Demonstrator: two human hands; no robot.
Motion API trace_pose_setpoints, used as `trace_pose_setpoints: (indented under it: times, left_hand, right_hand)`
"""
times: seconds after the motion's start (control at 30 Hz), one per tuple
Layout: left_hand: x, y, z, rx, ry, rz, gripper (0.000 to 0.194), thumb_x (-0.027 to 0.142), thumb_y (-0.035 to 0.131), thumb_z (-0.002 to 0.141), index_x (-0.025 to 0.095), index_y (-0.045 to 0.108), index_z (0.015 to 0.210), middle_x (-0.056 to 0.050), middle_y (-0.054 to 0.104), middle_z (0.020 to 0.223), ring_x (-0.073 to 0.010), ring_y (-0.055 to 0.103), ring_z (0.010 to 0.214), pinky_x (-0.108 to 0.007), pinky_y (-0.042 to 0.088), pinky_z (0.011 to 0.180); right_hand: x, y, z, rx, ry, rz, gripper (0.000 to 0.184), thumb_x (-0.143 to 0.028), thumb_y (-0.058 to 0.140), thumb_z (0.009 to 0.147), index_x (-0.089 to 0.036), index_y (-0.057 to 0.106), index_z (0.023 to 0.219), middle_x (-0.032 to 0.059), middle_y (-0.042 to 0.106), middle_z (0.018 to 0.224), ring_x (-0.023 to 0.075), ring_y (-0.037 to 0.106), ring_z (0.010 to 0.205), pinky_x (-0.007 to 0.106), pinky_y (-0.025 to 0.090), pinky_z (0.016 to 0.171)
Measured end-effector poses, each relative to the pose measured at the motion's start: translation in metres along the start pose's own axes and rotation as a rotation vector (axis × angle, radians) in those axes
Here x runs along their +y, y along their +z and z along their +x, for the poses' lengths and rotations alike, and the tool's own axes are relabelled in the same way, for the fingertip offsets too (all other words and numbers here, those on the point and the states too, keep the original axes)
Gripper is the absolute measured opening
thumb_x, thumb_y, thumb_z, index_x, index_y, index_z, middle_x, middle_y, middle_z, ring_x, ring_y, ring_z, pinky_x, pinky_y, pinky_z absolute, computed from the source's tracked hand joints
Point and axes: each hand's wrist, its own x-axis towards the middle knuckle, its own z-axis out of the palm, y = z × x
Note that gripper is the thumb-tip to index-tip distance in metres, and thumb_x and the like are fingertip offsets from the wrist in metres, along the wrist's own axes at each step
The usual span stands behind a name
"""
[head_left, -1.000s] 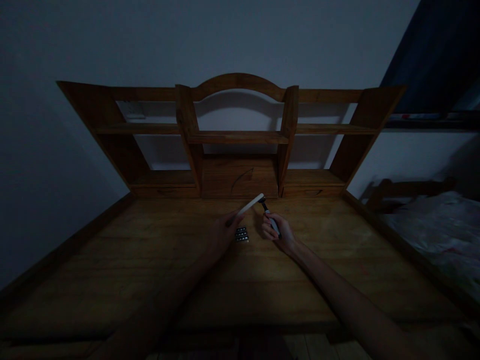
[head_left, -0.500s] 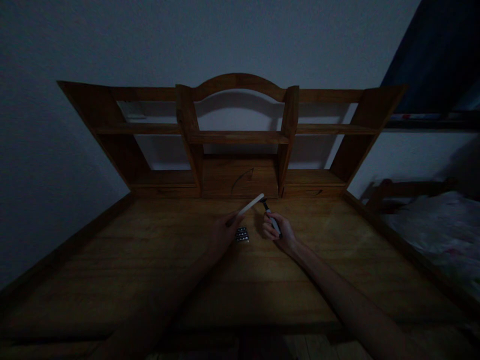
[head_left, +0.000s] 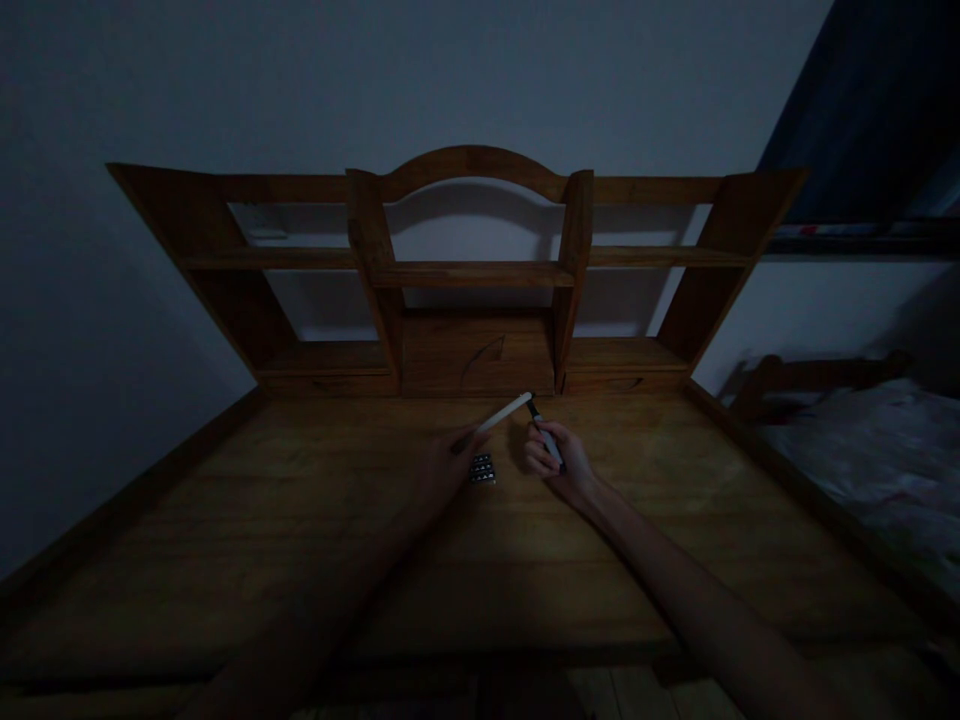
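Observation:
My left hand [head_left: 442, 468] is closed round one end of a thin white strip [head_left: 501, 415] that slants up to the right. My right hand [head_left: 559, 465] grips a razor handle [head_left: 547, 440] with a dark tip. The tip of the razor handle meets the far end of the white strip above the wooden desk [head_left: 300, 520]. A small dark pack of razor cartridges [head_left: 482, 469] lies on the desk between my two hands. The room is very dim.
A wooden hutch [head_left: 472, 275] with shelves and a centre drawer stands at the back of the desk. Raised wooden rails border the desk's left and right sides. To the right is a bed with pale bedding [head_left: 862, 450].
Both hands stay almost in place. The razor handle's tip has closed in on the end of the white strip.

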Motion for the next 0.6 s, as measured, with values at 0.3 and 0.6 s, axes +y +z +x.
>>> trace_pose_setpoints:
  times: [0.3, 0.6]
  left_hand:
    - [-0.0025, -0.0045, 0.0026, 0.065, -0.008, 0.027, 0.041, 0.052, 0.053, 0.081, 0.021, 0.069, 0.103, -0.004, 0.071, 0.098, -0.0231, 0.065, 0.088, -0.033, 0.049, 0.079]
    - [-0.0039, 0.0009, 0.0034, 0.036, 0.010, -0.071, 0.040, 0.051, 0.055, 0.080, 0.021, 0.069, 0.102, -0.004, 0.071, 0.097, -0.0206, 0.065, 0.086, -0.031, 0.050, 0.077]
  right_hand:
    - [-0.0056, 0.0016, -0.0052, 0.064, 0.044, 0.054, 0.029, -0.035, 0.040, 0.086, -0.021, 0.037, 0.060, -0.0080, 0.026, 0.034, 0.0091, 0.016, 0.031, 0.023, 0.019, 0.036]
    - [-0.0092, 0.0060, -0.0068, 0.029, 0.027, 0.090, 0.029, -0.033, 0.039, 0.086, -0.021, 0.036, 0.060, -0.0074, 0.027, 0.034, 0.0096, 0.015, 0.031, 0.024, 0.019, 0.036]
